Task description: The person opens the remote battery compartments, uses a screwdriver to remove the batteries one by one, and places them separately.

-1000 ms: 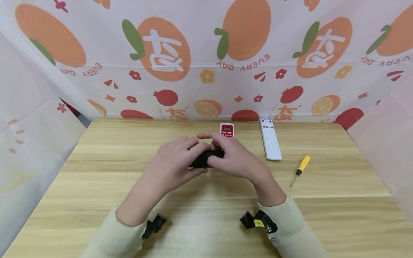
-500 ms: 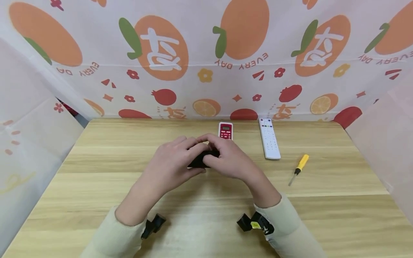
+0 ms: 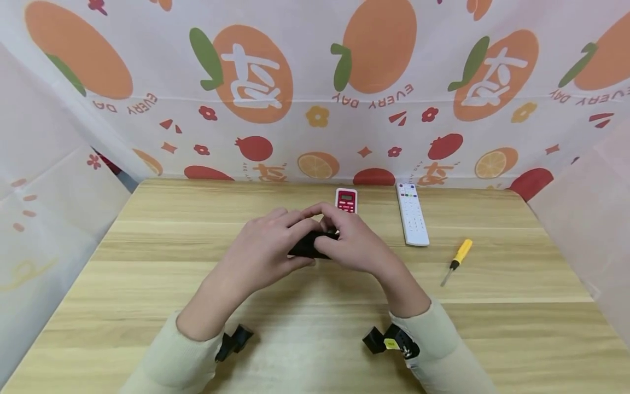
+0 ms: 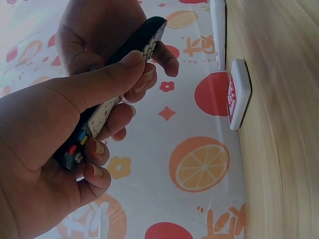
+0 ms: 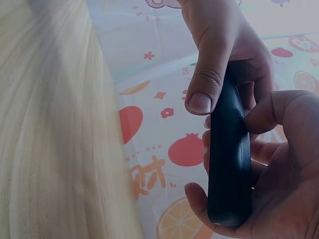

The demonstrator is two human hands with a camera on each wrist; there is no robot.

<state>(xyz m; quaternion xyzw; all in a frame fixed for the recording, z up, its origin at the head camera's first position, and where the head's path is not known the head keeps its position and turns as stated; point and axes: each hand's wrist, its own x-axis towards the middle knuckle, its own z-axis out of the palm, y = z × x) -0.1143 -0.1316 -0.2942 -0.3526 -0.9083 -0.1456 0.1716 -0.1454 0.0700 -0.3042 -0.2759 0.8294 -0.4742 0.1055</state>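
Left hand, right hand both gripping black remote. Likely light, stiff, slightly slick; best held by long sides, off buttons.

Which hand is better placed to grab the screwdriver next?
Probably the right hand: the screwdriver lies to its right, farther from the left hand. Both grip the black remote, so the right must first let go.

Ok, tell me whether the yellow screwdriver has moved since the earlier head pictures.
No: judged against the long white remote and the wooden table, the yellow screwdriver lies in the same place.
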